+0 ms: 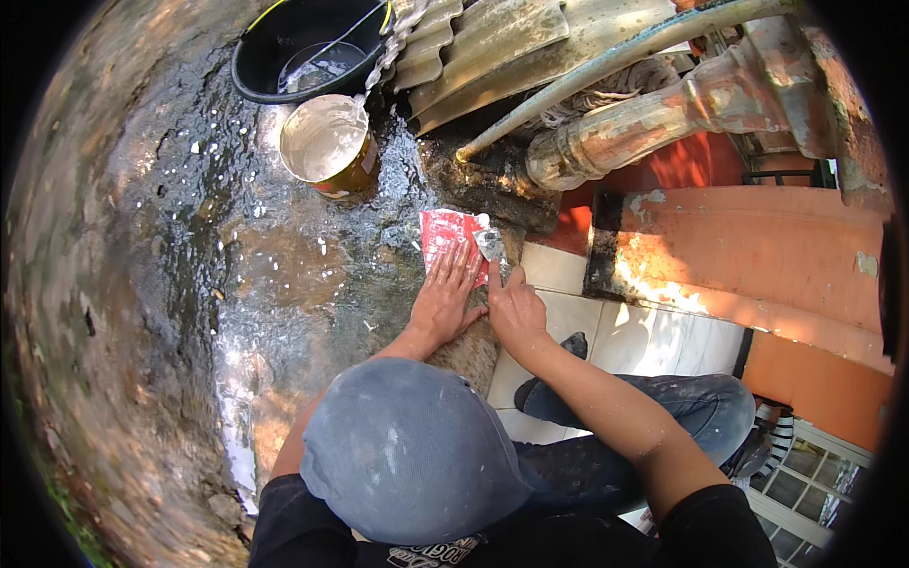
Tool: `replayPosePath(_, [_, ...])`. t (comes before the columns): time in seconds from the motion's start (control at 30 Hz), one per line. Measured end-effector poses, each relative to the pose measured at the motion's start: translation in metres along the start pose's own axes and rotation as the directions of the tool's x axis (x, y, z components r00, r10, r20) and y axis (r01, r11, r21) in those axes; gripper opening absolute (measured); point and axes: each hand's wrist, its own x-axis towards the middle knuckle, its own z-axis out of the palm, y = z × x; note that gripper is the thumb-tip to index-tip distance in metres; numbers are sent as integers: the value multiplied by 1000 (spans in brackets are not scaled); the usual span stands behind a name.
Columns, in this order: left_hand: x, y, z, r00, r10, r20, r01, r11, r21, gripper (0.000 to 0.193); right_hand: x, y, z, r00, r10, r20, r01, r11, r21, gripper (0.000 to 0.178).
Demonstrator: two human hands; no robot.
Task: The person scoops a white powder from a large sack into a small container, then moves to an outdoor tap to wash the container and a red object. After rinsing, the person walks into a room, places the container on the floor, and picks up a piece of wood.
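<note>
My left hand point(445, 295) lies flat, fingers stretched out, over a red sheet point(441, 225) smeared with white on the wet concrete. It presses the sheet's near part down. Beside it, my right hand point(518, 310) grips a putty knife point(489, 243), its index finger stretched along the tool. The blade, coated with whitish paste, rests at the sheet's right edge. The knife's handle is mostly hidden under the fingers. Farther off stands a round can point(358, 177), its inside coated with whitish residue.
Behind the can sits a black bucket point(254, 81) with a smaller container inside. Corrugated sheets point(507, 62), a thin pipe point(568, 87) and a thick peeling pipe point(630, 140) occupy the far right. White tiles point(620, 327) and an orange wall point(739, 237) lie to the right. White specks dot the concrete point(275, 246).
</note>
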Motion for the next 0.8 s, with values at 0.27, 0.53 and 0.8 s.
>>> replayPosePath(0.27, [-1,4,3,1000,-13,26,13,999,35,83,20,-28,1,971,233,57,-240,951,194,51])
replayPosePath(0.53, [2,-1,5,1000,1,-18,-1,1000,-25,77,27,-30,-17,961,253,114,-276,912,302,51])
replayPosePath(0.8, [54,-29,-48,997,-23,-75,27,998,55,89,21,63,-100,966,238,104,-254,779,574,42])
